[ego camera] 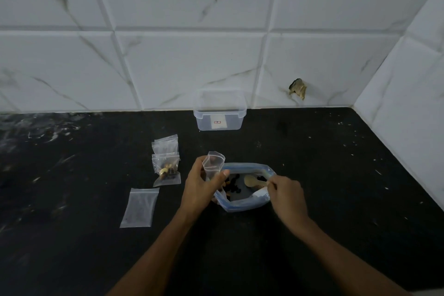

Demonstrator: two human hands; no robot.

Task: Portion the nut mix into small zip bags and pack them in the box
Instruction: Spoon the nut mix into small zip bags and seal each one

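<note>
The right hand (pixel 287 191) pinches the handle of a small wooden spoon (pixel 254 181), whose bowl sits inside the mouth of the large blue-rimmed zip bag (pixel 245 204) lying open on the black worktop (pixel 336 175). The left hand (pixel 201 184) grips a small zip bag (pixel 212 163) upright just beside that mouth, fingers curled round it and its top standing open. The nut mix (pixel 233 185) shows as dark and pale pieces in the large bag; the spoon's bowl looks empty, though the dim light makes that hard to judge.

This reads as the scooping step of a fresh portion. The next move calls for dipping the spoon under the mix, lifting it level, and tipping it into the narrow mouth of the small bag, which the left hand must hold wide.

To the left lie a filled small bag (pixel 167 173), another small bag (pixel 165 143) behind it, and a flat empty bag (pixel 139 208). The clear box (pixel 219 115) stands by the tiled wall (pixel 168 55), nothing packed in it as far as shows.
</note>
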